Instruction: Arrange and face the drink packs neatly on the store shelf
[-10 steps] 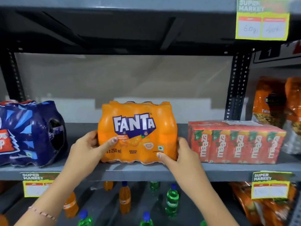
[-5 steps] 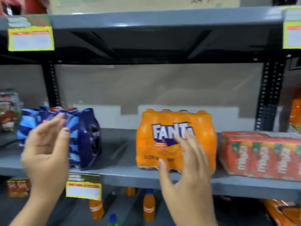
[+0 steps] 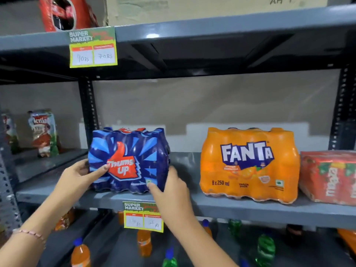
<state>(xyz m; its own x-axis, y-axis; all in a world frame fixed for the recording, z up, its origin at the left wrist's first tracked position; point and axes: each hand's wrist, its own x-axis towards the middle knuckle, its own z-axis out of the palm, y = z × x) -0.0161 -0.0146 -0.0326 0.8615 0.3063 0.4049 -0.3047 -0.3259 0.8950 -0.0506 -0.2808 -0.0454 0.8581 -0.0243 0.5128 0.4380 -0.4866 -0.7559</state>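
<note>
Grey metal shelving (image 3: 240, 206) stands against a plain beige wall (image 3: 212, 105), which has a white band (image 3: 246, 128) low behind it. Dark perforated uprights (image 3: 87, 105) rise beside the wall. Light glints on the upper shelf edge (image 3: 152, 35).

Both forearms are bare, with no sleeves in view. A thin pink beaded bracelet (image 3: 28, 233) circles the left wrist at the near left. The right wrist carries nothing, and the fingernails are short.
</note>
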